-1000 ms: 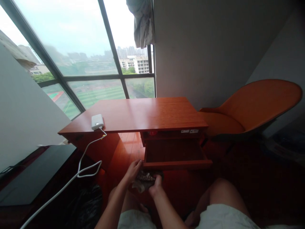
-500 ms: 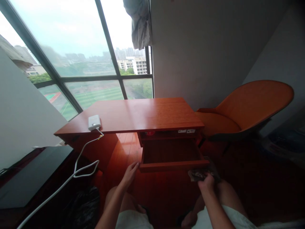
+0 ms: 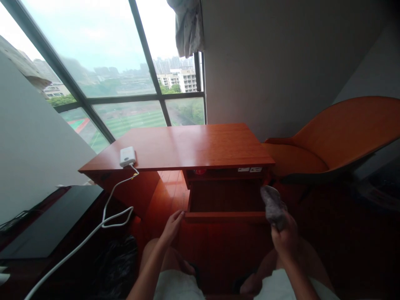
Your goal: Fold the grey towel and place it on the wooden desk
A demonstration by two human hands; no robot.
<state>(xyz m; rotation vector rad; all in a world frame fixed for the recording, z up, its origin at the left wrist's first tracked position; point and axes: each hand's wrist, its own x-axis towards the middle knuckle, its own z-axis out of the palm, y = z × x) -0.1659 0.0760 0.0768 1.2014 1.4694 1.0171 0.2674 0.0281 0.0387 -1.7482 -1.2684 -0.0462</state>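
Drawer (image 3: 226, 199) stands open. Left hand (image 3: 172, 225) loose, fingertips at its front-left corner. Right hand (image 3: 286, 241) clenched round grey cloth (image 3: 273, 206), raised over front-right corner; cloth not yet inside.

Hazy daylight floods in through the window (image 3: 109, 62) far beyond the fingers, blown out to white near its top. It lays a soft sheen on the desk (image 3: 193, 146) just ahead of the left hand (image 3: 171, 227). Everything below the fingers sinks into murky shadow. The cloth (image 3: 273, 206) gripped in the right hand (image 3: 286, 243) looks slightly soft. Wide-angle distortion bows the window bars and the chair (image 3: 343, 133) toward the edges.
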